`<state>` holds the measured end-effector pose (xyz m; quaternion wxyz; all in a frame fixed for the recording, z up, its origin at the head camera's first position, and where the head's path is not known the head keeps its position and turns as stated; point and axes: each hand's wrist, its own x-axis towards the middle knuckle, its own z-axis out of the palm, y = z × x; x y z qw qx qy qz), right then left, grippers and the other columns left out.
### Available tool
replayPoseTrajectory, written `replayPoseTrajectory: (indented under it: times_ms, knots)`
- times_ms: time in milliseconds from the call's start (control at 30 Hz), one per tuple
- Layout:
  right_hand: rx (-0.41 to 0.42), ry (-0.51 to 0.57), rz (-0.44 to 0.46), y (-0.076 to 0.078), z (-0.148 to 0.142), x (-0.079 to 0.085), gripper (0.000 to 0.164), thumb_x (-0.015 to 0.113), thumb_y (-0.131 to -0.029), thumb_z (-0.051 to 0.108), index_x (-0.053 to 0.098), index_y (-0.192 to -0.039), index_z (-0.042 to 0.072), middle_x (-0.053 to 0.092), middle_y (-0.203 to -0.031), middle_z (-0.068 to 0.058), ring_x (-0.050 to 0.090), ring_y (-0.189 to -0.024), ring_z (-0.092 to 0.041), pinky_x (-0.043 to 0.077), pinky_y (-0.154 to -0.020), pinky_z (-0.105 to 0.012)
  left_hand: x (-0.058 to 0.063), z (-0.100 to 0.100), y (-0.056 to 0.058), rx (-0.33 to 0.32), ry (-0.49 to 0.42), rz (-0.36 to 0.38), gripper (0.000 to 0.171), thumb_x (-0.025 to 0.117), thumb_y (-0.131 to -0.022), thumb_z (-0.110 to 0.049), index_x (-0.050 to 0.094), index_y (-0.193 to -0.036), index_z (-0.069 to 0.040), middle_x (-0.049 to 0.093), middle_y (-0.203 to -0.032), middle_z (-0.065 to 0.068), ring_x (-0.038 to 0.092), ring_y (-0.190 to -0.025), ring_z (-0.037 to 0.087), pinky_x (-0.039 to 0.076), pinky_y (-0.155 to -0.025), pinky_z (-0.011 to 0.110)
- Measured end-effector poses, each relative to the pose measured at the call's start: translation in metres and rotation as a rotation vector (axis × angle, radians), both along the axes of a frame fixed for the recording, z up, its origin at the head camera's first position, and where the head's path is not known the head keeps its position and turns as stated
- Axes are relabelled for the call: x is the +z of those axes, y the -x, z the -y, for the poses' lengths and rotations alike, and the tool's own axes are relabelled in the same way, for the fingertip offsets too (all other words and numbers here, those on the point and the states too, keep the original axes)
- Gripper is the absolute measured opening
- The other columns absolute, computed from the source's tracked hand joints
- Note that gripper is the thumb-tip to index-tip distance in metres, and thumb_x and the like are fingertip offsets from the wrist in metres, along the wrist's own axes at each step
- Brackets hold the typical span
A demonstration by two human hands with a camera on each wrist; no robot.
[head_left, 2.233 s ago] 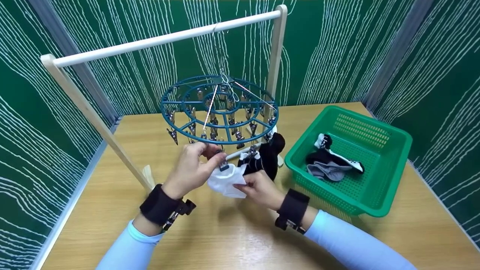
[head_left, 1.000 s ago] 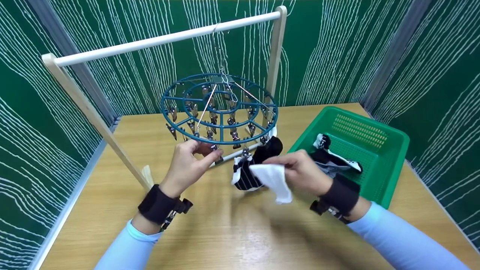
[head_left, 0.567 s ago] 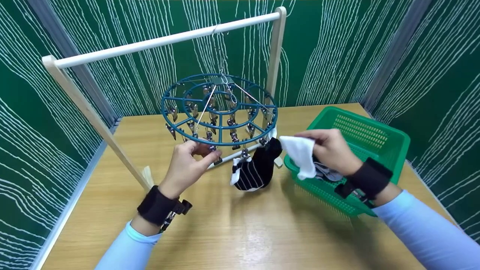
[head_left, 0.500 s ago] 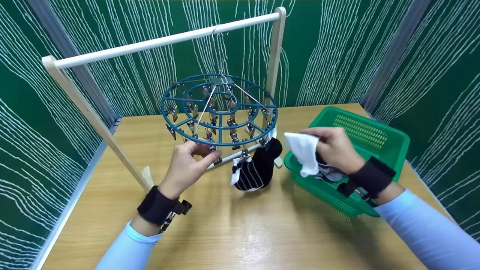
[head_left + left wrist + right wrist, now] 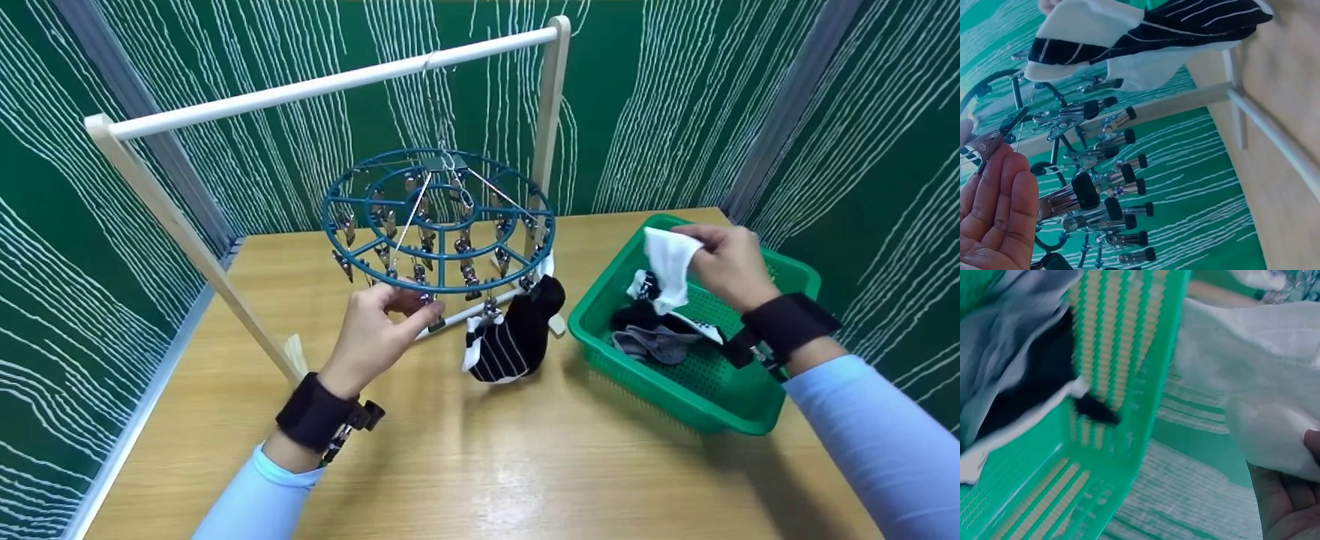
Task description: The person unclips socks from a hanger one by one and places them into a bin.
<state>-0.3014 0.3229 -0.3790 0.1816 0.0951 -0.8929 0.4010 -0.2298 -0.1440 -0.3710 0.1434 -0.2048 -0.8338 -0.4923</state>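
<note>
My left hand (image 5: 382, 330) pinches a metal clip (image 5: 991, 140) at the near rim of the round blue-green clip hanger (image 5: 442, 288). No cloth shows in that clip. My right hand (image 5: 731, 266) pinches a white sock (image 5: 670, 266), which hangs down over the green basket (image 5: 690, 414). Grey and black-and-white socks (image 5: 656, 341) lie in the basket below it. A black striped sock (image 5: 502, 351) hangs from a clip on the hanger, with a black sock (image 5: 549, 296) beside it. Several other clips (image 5: 1081, 191) dangle with nothing in them.
A wooden stand with a white bar (image 5: 330, 84) carries the hanger above the table (image 5: 465, 480). Its left post (image 5: 195, 247) rises beyond my left hand. Green walls (image 5: 675, 105) with pale streaks enclose the table.
The white sock has come away from the clip at my left hand. My right hand has carried it rightward and up over the basket. My left hand stays at the clip.
</note>
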Motion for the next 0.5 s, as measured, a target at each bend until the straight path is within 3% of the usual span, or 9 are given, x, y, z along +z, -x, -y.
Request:
replayPoseTrajectory:
  times_ms: [167, 267, 400, 500]
  knots:
    - [-0.074, -0.084, 0.056, 0.010, -0.025, -0.007, 0.034, 0.052, -0.102, -0.005, 0.073, -0.128, -0.012, 0.076, -0.117, -0.035, 0.058, -0.080, -0.002, 0.041, -0.063, -0.010, -0.001, 0.000, 0.000, 0.001, 0.005, 0.000, 0.012, 0.086, -0.094, -0.014, 0.081, -0.100, -0.004, 0.082, -0.092, 0.007, 0.074, -0.083, 0.019, 0.061, -0.085, 0.040]
    - [-0.107, -0.133, 0.098, 0.016, -0.036, -0.011, 0.038, 0.048, -0.101, -0.007, 0.071, -0.131, -0.013, 0.073, -0.122, -0.038, 0.066, -0.088, -0.021, 0.040, -0.064, -0.014, -0.001, 0.000, 0.000, 0.001, 0.003, -0.012, 0.012, 0.085, -0.094, -0.013, 0.081, -0.100, -0.003, 0.083, -0.092, 0.007, 0.075, -0.083, 0.020, 0.062, -0.084, 0.040]
    - [-0.133, -0.211, 0.101, 0.023, -0.046, -0.019, 0.038, 0.045, -0.101, -0.007, 0.069, -0.129, -0.016, 0.069, -0.124, -0.043, 0.066, -0.100, -0.054, 0.048, -0.074, -0.037, -0.002, 0.000, 0.000, -0.005, -0.002, -0.026, 0.013, 0.085, -0.094, -0.011, 0.081, -0.101, -0.002, 0.083, -0.093, 0.008, 0.076, -0.084, 0.022, 0.063, -0.084, 0.040]
    - [-0.148, -0.271, 0.103, 0.027, -0.050, -0.026, 0.036, 0.046, -0.102, -0.006, 0.069, -0.126, -0.019, 0.067, -0.123, -0.046, 0.063, -0.109, -0.063, 0.053, -0.086, -0.062, -0.002, -0.001, 0.001, -0.009, -0.001, -0.023, 0.012, 0.085, -0.094, -0.011, 0.081, -0.101, -0.002, 0.083, -0.093, 0.008, 0.076, -0.084, 0.022, 0.063, -0.084, 0.040]
